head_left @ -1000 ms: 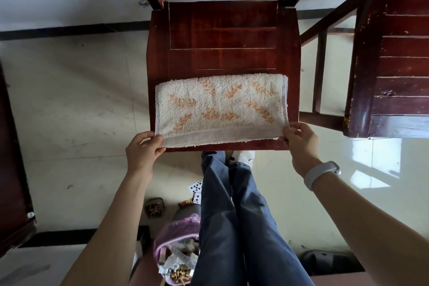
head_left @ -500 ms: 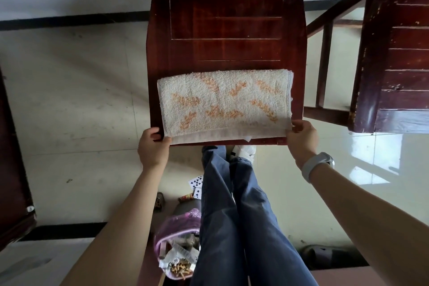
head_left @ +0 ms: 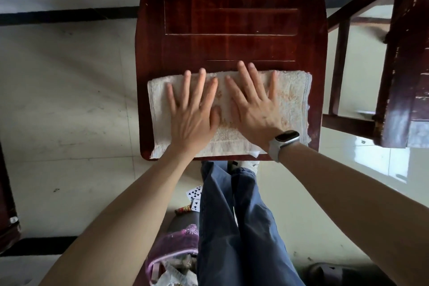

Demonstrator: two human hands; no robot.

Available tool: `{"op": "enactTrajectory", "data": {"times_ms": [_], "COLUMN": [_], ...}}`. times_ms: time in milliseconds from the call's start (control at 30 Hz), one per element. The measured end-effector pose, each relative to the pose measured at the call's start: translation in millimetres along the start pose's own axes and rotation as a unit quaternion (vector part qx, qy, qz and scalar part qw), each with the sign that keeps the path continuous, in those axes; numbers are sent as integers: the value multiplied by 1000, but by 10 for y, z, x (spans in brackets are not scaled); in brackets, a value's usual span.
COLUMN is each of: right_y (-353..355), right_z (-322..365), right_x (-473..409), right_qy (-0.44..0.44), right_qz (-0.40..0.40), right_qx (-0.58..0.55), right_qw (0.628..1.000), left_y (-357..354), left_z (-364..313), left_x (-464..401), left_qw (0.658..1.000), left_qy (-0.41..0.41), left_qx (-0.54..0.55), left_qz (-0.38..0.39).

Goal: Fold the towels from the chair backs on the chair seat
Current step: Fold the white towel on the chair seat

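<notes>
A cream towel [head_left: 291,100] with faint orange marks lies folded across the front half of the dark red wooden chair seat [head_left: 229,21]. My left hand [head_left: 193,109] lies flat on the towel's left-centre part, fingers spread. My right hand [head_left: 251,105], with a grey watch on its wrist, lies flat beside it on the centre-right part, fingers spread. The thumbs nearly touch. Neither hand grips anything. The towel's middle is hidden under the palms.
A second dark wooden chair [head_left: 404,72] stands close on the right, its rails reaching toward the first chair. Below the seat are my blue trouser legs [head_left: 236,227], playing cards [head_left: 195,195] on the tiled floor and a purple bag [head_left: 171,258]. Dark furniture edges the left.
Both hands let go of the towel's front corners and moved inward onto its top, now lying flat with spread fingers. The camera has come closer to the seat.
</notes>
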State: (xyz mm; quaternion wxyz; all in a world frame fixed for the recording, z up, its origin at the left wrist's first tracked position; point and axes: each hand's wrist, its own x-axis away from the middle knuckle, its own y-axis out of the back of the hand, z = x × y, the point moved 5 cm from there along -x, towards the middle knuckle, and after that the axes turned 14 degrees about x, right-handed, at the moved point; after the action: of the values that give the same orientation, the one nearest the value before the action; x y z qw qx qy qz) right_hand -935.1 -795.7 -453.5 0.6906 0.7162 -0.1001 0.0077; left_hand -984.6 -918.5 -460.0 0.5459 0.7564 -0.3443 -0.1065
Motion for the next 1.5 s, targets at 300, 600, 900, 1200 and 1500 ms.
{"op": "enactTrajectory", "data": {"times_ms": [300,600,900,1200,1500], "right_y": [-192,-65,-232,46,980], "right_z": [-248,-872,-1086,-982,-321], "right_x": [144,591,646,562,116], "right_qy": [-42,-201,-475,-474,-285], "right_qz": [28,38,117,166,117], "right_qx": [9,-187,-263,-301,-414], "right_qw": [999,961,832,811,857], "left_y": [-64,91,-1,109,599], "left_z": [267,277,118,102,168], "left_x": [83,194,379,316,446], "left_qw": [995,991,988,987,792], "left_qy": [99,132,132,123,321], "left_qx": [-12,33,44,71,514], "left_qz": [-6,13,61,82,-69]}}
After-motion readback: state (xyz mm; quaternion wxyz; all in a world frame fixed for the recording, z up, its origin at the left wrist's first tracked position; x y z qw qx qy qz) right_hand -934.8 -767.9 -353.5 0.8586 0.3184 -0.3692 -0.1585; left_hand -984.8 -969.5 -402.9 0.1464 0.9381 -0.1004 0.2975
